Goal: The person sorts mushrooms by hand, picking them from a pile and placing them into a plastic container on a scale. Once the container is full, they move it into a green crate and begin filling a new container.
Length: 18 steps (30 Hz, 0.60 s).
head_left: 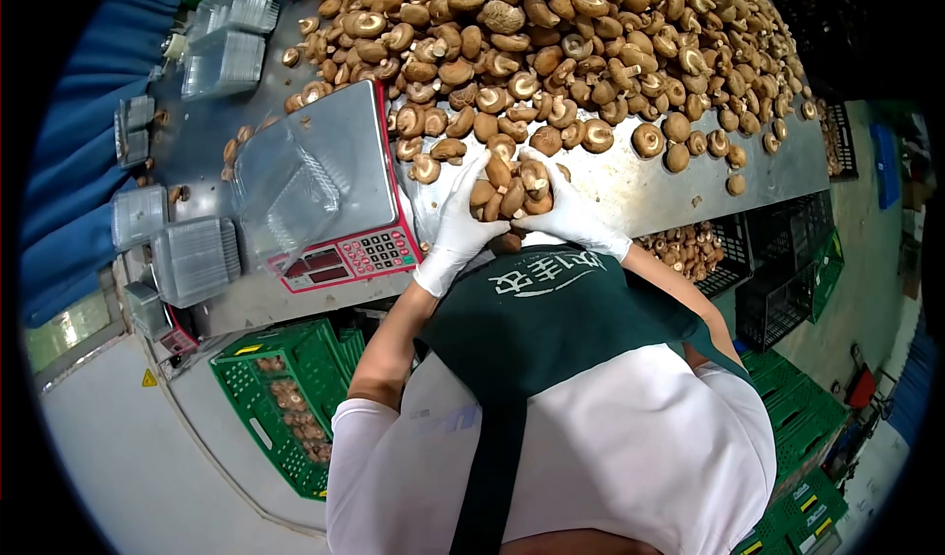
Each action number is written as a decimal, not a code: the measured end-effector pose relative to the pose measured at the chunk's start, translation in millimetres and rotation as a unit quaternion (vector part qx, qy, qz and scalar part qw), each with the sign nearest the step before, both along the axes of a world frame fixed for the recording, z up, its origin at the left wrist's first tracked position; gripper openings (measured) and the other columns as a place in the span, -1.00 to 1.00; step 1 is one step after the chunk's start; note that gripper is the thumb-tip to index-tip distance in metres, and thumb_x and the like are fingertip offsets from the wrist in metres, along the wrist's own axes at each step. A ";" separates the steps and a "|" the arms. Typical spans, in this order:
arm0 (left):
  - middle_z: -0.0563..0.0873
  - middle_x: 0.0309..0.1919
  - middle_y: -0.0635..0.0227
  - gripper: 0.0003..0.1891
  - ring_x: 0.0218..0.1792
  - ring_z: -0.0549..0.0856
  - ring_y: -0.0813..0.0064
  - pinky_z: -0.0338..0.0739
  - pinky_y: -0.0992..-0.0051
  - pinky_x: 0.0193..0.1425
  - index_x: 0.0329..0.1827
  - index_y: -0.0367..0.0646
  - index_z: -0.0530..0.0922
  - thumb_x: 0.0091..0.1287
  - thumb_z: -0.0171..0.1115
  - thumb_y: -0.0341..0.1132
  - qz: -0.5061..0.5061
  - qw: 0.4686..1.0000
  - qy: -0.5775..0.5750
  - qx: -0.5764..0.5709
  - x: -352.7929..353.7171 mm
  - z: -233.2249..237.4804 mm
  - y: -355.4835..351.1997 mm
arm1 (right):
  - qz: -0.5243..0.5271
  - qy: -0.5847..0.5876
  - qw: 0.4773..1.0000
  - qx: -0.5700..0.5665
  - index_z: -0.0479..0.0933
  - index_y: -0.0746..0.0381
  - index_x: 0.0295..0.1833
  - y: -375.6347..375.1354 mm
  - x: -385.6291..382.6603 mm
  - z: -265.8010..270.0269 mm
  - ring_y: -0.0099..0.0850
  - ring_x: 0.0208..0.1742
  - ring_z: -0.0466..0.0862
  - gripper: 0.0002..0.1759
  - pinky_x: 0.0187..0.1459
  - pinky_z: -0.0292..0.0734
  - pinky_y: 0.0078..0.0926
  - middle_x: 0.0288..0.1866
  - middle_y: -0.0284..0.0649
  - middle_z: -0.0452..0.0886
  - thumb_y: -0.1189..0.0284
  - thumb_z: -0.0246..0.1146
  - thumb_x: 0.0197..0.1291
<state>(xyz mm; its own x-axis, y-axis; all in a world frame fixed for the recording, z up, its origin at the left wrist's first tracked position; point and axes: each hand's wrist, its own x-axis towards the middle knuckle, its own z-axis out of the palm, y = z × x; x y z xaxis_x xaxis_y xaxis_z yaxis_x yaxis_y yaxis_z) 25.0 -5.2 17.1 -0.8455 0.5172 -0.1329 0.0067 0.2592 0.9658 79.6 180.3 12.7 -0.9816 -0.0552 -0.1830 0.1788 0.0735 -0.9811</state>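
My left hand point(459, 222) and my right hand point(568, 211), both in white gloves, are cupped around a cluster of brown mushrooms point(511, 193) at the table's near edge. Fingers of both hands curl about the cluster from either side. Beyond them a large heap of mushrooms point(551, 33) covers the back of the metal table point(610, 173). To the left stands a red-edged scale point(340, 201) with a keypad. On its plate lies a clear plastic tray point(305, 196), in which I see no mushrooms.
Stacks of clear plastic trays point(197, 260) line the table's left side. Below it at left is a green crate point(281, 398) holding packed mushrooms. A black crate point(728, 250) with mushrooms stands under the right edge, and green crates point(792, 407) are stacked behind me at right.
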 end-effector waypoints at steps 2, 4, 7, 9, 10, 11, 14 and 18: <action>0.38 0.32 0.14 0.00 0.35 0.37 0.21 0.28 0.39 0.42 0.40 -0.12 0.27 -0.27 0.49 -0.57 0.002 0.999 0.040 -0.005 -10.7 14.7 -8.7 | 0.002 0.009 1.000 -0.025 0.09 0.11 0.48 -9.5 -11.5 9.6 -0.31 0.33 0.39 0.06 0.33 0.29 -0.40 0.34 -0.10 0.36 0.48 0.51 -0.17; 0.38 0.32 0.14 -0.02 0.34 0.38 0.22 0.29 0.38 0.41 0.40 -0.12 0.29 -0.25 0.49 -0.57 0.001 0.989 0.140 -0.037 -23.4 43.5 -20.1 | 0.009 0.029 0.997 -0.068 0.10 0.11 0.47 -22.8 -28.2 23.4 -0.33 0.32 0.41 0.04 0.32 0.31 -0.42 0.33 -0.12 0.38 0.48 0.50 -0.16; 0.42 0.30 0.17 -0.03 0.32 0.41 0.26 0.31 0.34 0.41 0.39 -0.10 0.30 -0.24 0.52 -0.53 0.031 0.986 0.158 -0.039 -45.6 77.3 -52.1 | 0.049 0.139 0.988 -0.050 0.09 0.05 0.47 -49.1 -65.1 38.4 -0.28 0.31 0.44 0.03 0.29 0.39 -0.39 0.35 -0.10 0.36 0.44 0.50 -0.12; 0.42 0.30 0.22 -0.03 0.30 0.43 0.27 0.33 0.33 0.41 0.40 -0.09 0.30 -0.23 0.53 -0.51 0.084 0.990 0.114 -0.028 -54.5 109.8 -81.0 | 0.089 0.188 0.978 0.022 0.06 0.02 0.47 -75.6 -88.2 80.8 -0.23 0.29 0.48 0.03 0.25 0.45 -0.34 0.33 -0.06 0.40 0.40 0.49 -0.10; 0.42 0.31 0.21 -0.03 0.29 0.44 0.28 0.34 0.33 0.40 0.40 -0.11 0.29 -0.21 0.54 -0.49 0.104 0.985 0.131 -0.034 -57.3 123.4 -98.0 | 0.123 0.184 0.975 0.009 0.04 0.04 0.48 -92.3 -101.0 94.7 -0.19 0.27 0.49 0.03 0.24 0.46 -0.32 0.31 -0.03 0.40 0.37 0.48 -0.07; 0.42 0.31 0.21 -0.04 0.29 0.45 0.28 0.35 0.34 0.40 0.40 -0.13 0.28 -0.19 0.55 -0.48 0.125 0.980 0.148 -0.038 -59.5 133.5 -115.6 | 0.159 0.180 0.971 -0.004 0.02 0.06 0.49 -110.1 -113.8 104.8 -0.15 0.25 0.50 0.03 0.23 0.47 -0.30 0.30 0.00 0.40 0.34 0.47 -0.05; 0.41 0.31 0.16 -0.06 0.27 0.47 0.29 0.36 0.37 0.39 0.41 -0.20 0.25 -0.13 0.54 -0.48 0.180 0.974 0.139 -0.007 -68.1 143.3 -170.0 | 0.208 0.240 0.947 0.045 0.03 0.10 0.47 -164.0 -143.4 120.3 0.00 0.19 0.53 0.00 0.18 0.50 -0.27 0.26 0.05 0.42 0.29 0.44 -0.05; 0.42 0.32 0.21 -0.13 0.33 0.40 0.25 0.29 0.30 0.40 0.40 -0.18 0.28 -0.04 0.52 -0.38 0.150 0.969 0.161 -0.116 -79.1 112.1 -225.0 | 0.249 0.271 0.895 0.252 0.12 0.16 0.43 -200.0 -157.4 124.1 0.04 0.25 0.42 -0.04 0.07 0.53 -0.17 0.40 0.09 0.21 0.31 0.43 -0.10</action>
<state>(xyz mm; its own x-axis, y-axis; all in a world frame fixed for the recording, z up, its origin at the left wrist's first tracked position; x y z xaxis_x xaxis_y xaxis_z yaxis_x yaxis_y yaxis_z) -54.1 -230.2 129.2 -0.9701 0.2295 0.0791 0.1884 0.5063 0.8415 -77.9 -19.7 136.7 -0.8104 -0.5546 0.1888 -0.4918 0.4690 -0.7336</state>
